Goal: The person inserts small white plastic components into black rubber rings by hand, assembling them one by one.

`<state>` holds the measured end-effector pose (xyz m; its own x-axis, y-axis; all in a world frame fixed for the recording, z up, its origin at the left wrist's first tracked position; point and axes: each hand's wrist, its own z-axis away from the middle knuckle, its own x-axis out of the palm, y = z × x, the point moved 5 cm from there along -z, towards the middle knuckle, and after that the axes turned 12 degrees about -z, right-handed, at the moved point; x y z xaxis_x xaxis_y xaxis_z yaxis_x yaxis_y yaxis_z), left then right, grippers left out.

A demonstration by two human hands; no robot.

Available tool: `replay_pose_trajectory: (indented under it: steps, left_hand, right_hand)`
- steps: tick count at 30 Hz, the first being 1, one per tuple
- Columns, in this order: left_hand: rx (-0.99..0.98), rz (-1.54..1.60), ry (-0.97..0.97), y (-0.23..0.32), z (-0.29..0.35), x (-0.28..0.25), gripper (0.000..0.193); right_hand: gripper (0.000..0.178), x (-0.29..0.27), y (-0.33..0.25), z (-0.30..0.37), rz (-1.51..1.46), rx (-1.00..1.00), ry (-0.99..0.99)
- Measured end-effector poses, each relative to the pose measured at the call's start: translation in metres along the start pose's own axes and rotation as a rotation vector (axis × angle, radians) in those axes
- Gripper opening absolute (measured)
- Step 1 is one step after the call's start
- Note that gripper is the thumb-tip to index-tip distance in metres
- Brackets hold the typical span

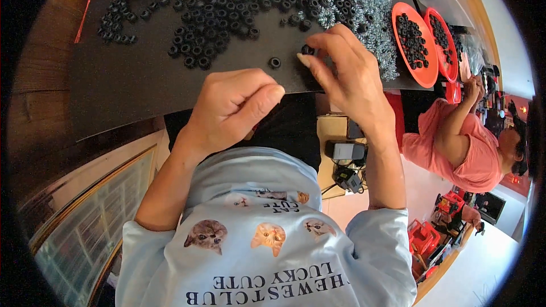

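Note:
My right hand [352, 71] is above the front of the dark table, its thumb and forefinger closed on a small round black plastic cap [307, 50]. My left hand [236, 105] is curled shut at the table's front edge, thumb pressed over the forefinger; whatever may be inside it is hidden. Between the hands, one loose black cap [274, 63] lies on the tabletop with its hole facing up. Beyond them spreads a large scatter of similar black caps [227, 11]. A heap of shiny coiled metal springs [372, 14] lies behind and to the right of my right hand.
On the right, a red-orange dish [431, 74] and a red basket [453, 74] hold more black caps. The dark tabletop [131, 85] ends just in front of my body. Power adapters [347, 150] sit below it. A person in pink [455, 142] works further right.

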<state>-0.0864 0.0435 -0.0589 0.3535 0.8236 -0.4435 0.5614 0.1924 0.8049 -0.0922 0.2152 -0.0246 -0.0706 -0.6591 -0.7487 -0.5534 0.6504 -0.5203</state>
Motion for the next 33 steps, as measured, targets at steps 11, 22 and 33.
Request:
replay_pose_trajectory:
  steps: [11, 22, 33]
  left_hand:
    - [-0.261, 0.532, 0.083, -0.02, 0.004, -0.003, 0.02]
    - [-0.281, 0.654, 0.074, -0.02, 0.005, -0.007, 0.025]
    - [-0.341, 0.564, 0.066, -0.02, 0.006, -0.008, 0.029]
  right_hand:
    - [0.034, 0.023, -0.049, -0.004, -0.261, -0.22, 0.134]
    - [0.028, 0.016, -0.051, -0.002, -0.375, -0.176, 0.128]
    - [0.038, 0.024, -0.05, -0.008, -0.257, -0.274, 0.197]
